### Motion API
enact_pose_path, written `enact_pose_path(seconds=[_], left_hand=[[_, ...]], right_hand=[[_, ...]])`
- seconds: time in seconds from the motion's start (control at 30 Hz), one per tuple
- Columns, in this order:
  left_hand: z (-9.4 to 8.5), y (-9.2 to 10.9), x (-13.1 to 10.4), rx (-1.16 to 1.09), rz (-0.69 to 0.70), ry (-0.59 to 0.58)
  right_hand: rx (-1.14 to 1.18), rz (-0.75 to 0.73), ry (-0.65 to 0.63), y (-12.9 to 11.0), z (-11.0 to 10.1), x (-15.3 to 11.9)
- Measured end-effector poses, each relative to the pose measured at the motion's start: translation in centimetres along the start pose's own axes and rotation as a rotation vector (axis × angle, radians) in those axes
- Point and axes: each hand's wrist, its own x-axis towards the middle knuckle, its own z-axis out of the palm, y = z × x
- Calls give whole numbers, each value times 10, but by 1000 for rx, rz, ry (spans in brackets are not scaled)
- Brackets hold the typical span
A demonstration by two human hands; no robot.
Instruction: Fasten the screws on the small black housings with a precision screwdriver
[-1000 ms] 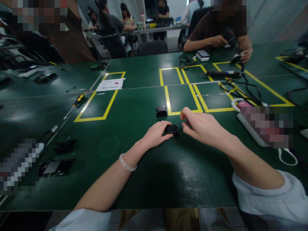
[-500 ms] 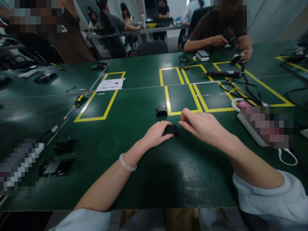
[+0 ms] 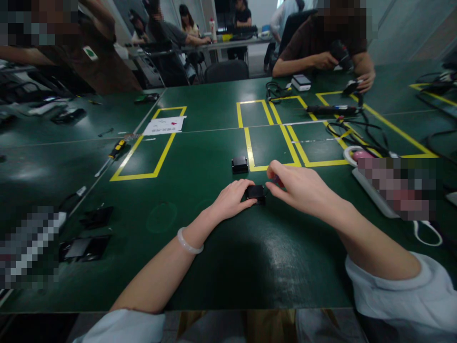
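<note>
My left hand (image 3: 233,197) is closed on a small black box-shaped part (image 3: 255,191), thumb in front and fingers behind, pressing it to the green table. Just right of that part, my right hand (image 3: 298,183) is pinched around a thin dark tool (image 3: 266,189). The tool's tip reaches the right side of the part, and most of it is hidden by my fingers, so its kind does not show. A second small black box-shaped part (image 3: 239,165) stands a little behind, touched by neither hand.
Yellow tape rectangles (image 3: 274,167) mark the green table (image 3: 200,267). A yellow-and-black screwdriver (image 3: 117,149) and a paper sheet (image 3: 164,125) lie left. Black parts (image 3: 84,248) are near-left. Cables (image 3: 374,128) and a pink-and-white object (image 3: 389,186) lie right. Across, a person holds a power tool (image 3: 342,56).
My right fingers have shifted slightly around the thin tool; the part and my left hand stay put. At the far left, a standing person has moved an arm and turned.
</note>
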Motion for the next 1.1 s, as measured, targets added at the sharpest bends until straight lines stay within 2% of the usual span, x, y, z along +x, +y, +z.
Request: enact_pose_path(seconds=[0.13, 0.43, 0.7, 1.1], left_hand=[[0, 0, 0, 7, -7, -4], [-1, 1, 1, 8, 2, 4], [0, 1, 1, 18, 4, 0], [-1, 1, 0, 14, -5, 4]], right_hand=[[-46, 33, -42, 0, -1, 1], [-13, 14, 1, -1, -2, -2], [-44, 20, -46, 1, 0, 0], [-20, 26, -3, -1, -2, -1]])
